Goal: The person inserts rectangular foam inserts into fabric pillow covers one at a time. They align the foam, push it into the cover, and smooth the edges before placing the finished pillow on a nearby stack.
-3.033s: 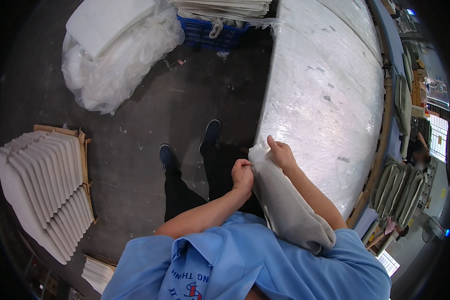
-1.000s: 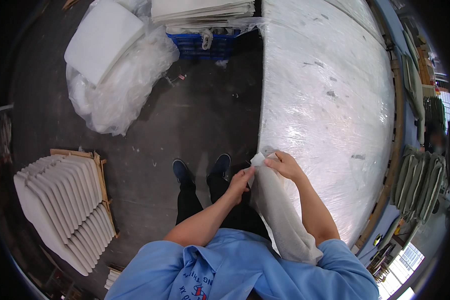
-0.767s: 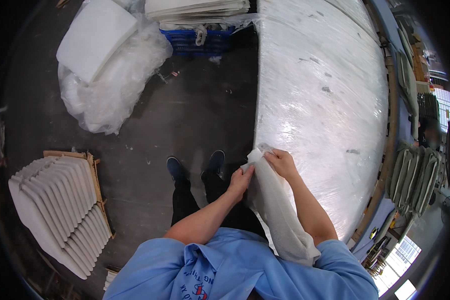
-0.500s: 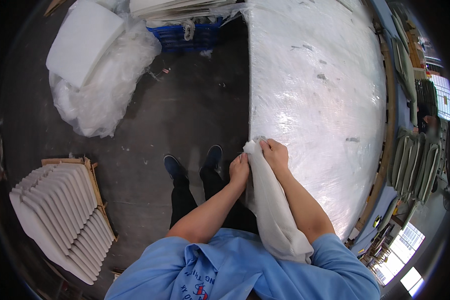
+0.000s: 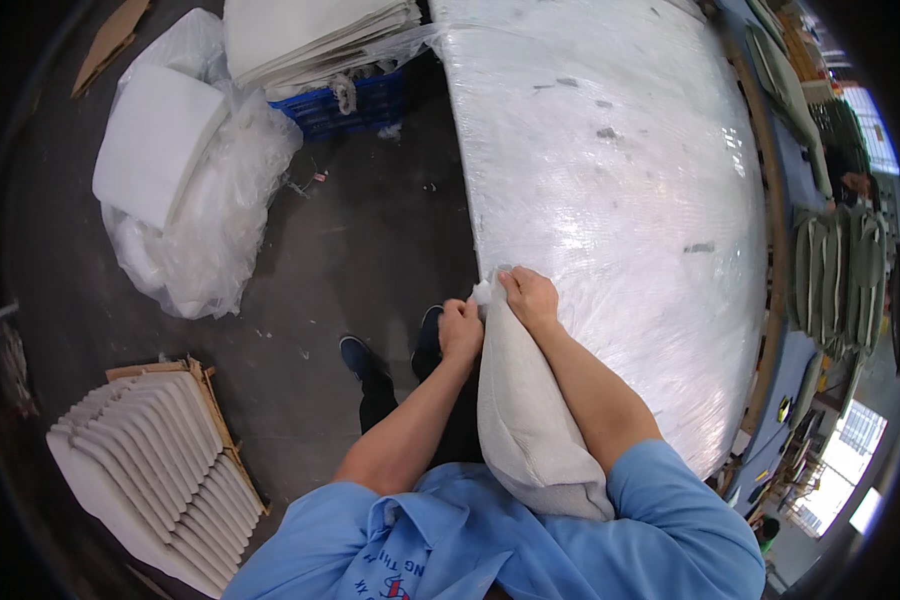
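Observation:
Between my arms lies an off-white fabric cushion (image 5: pixel 532 415), its wide end resting against my blue shirt and its narrow end pointing away from me at the table's left edge. My right hand (image 5: pixel 530 298) grips the cover at that narrow end, thumb on top. My left hand (image 5: pixel 461 328) is closed just beside it, pinching a bit of white padding (image 5: pixel 483 292) that sticks out at the tip. The fingertips of my left hand are partly hidden. Under the right hand stretches the table top, wrapped in shiny clear plastic film (image 5: pixel 620 240).
Grey-white cushions (image 5: pixel 150 465) stand stacked on cardboard at lower left. A plastic bag (image 5: pixel 220 240) with a white foam sheet (image 5: pixel 158 145) lies on the dark floor. White sheets (image 5: pixel 320 40) rest on a blue crate (image 5: pixel 340 105). Green-grey pads (image 5: pixel 838 275) line the right side.
The cushion has turned and looks fuller, showing more of its broad side. Both hands stay at its narrow end, with the left slightly lower. The view has shifted a little to the right.

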Tool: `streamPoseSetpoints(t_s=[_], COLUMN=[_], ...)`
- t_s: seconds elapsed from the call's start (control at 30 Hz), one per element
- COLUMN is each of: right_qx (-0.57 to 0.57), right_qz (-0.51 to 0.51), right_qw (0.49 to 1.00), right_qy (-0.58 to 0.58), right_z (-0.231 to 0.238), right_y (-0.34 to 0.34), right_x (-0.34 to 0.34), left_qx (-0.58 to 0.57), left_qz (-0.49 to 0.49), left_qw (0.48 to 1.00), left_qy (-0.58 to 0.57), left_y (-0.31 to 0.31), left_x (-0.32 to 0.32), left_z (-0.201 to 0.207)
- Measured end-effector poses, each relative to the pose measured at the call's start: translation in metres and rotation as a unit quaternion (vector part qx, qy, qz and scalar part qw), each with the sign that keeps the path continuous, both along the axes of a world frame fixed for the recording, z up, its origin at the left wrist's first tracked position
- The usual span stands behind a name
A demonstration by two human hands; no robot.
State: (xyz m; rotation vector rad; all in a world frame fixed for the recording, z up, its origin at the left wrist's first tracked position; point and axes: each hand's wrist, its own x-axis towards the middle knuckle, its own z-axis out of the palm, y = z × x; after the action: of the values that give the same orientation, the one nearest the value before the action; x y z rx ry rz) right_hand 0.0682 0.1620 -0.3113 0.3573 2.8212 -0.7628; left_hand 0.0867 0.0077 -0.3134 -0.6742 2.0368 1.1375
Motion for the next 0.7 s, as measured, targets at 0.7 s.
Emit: streamPoseSetpoints(t_s=[0.7], right_qx=[-0.461], right_qz=[-0.449], right_qw=[0.617], right_qy=[-0.454], right_z=[0.234], right_y=[0.129], right_x=[0.379], left_qx=[0.339], left_qz=[-0.212], left_qw=[0.904], left_qy=[-0.153], left_y=[-0.046], left_x=[-0.034], left_z=[0.172])
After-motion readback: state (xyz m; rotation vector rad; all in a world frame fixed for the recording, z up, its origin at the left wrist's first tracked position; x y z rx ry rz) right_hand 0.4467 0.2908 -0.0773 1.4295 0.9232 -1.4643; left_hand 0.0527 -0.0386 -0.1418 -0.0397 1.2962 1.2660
